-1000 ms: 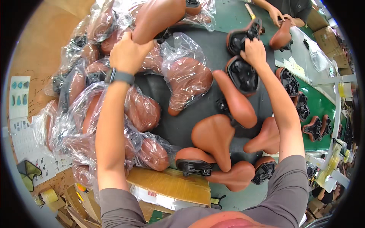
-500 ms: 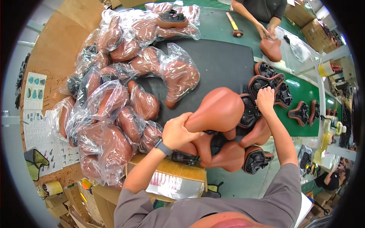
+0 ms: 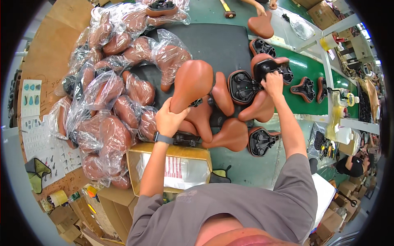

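My left hand (image 3: 169,119) is closed round the narrow nose of a brown bicycle saddle (image 3: 193,84), held with its smooth top facing up and its wide end pointing away. My right hand (image 3: 272,85) is closed at the black underside of another brown saddle (image 3: 266,65), which is tilted among the saddles at the right. Below and between my hands lie several unwrapped saddles, some with brown tops up, like this one (image 3: 230,134), others showing black undersides, like this one (image 3: 243,87). To the left is a heap of saddles in clear plastic bags (image 3: 113,135).
An open cardboard box (image 3: 133,170) with white plastic inside stands near my left forearm. Beyond the black mat (image 3: 213,41) lies a hammer (image 3: 230,14). At the far right, a co-worker's hand (image 3: 257,8) touches a brown saddle (image 3: 261,26). More saddles (image 3: 303,90) rest on green surface.
The view has shifted, moving the scene left and up. The saddle in my left hand has turned from pointing rightward to pointing away. The saddle at my right hand has tipped up.
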`<action>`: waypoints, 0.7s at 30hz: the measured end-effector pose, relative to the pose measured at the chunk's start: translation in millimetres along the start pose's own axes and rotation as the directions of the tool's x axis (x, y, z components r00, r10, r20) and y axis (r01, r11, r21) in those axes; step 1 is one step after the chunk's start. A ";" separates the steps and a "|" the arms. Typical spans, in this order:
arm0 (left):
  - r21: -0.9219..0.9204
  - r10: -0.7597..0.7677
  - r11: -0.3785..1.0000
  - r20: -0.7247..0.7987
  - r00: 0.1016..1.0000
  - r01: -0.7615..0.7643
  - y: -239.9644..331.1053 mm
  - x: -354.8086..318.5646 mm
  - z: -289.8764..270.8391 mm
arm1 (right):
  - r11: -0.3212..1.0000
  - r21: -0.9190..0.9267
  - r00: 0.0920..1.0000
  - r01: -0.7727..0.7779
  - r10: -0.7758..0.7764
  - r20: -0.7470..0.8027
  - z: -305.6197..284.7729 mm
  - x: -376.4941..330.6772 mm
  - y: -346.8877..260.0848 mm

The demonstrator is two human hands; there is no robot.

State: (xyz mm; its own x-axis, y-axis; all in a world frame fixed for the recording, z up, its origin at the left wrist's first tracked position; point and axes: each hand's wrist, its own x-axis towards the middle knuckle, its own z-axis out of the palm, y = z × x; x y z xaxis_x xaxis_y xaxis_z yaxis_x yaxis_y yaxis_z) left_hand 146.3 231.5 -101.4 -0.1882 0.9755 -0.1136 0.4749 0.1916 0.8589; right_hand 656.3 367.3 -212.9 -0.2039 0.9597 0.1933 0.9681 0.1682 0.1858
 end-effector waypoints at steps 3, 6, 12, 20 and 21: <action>0.043 0.023 0.999 0.047 0.999 -0.025 12.0 -32.7 -39.9 | 0.979 0.159 0.974 -0.124 0.151 -0.172 -42.1 -12.7 8.0; 0.024 0.076 0.996 0.219 0.973 -0.083 33.4 -73.9 -58.6 | 0.971 0.191 0.987 -0.142 0.154 -0.050 -103.4 -36.6 5.0; 0.203 0.225 0.864 0.665 0.712 -0.462 10.6 -88.9 -9.5 | 0.815 0.432 0.901 -0.386 0.435 -0.015 -67.3 -134.3 -40.0; -0.077 0.281 0.914 0.829 0.483 -0.399 -9.2 -49.1 33.4 | 0.376 0.528 0.616 -0.761 0.675 0.407 63.3 -133.6 189.4; -0.039 0.257 0.938 0.741 0.620 -0.344 -9.8 -39.3 47.2 | 0.221 0.586 0.557 -0.780 0.672 0.489 70.3 -148.2 205.0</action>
State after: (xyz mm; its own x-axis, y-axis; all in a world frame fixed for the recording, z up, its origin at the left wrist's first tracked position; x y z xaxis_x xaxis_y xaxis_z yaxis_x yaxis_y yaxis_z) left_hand 189.6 196.4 -128.9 0.6429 0.7339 -0.2194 0.4771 -0.1595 0.8642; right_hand 895.2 275.3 -271.2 0.6078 0.7575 -0.2383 0.4579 -0.5795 -0.6742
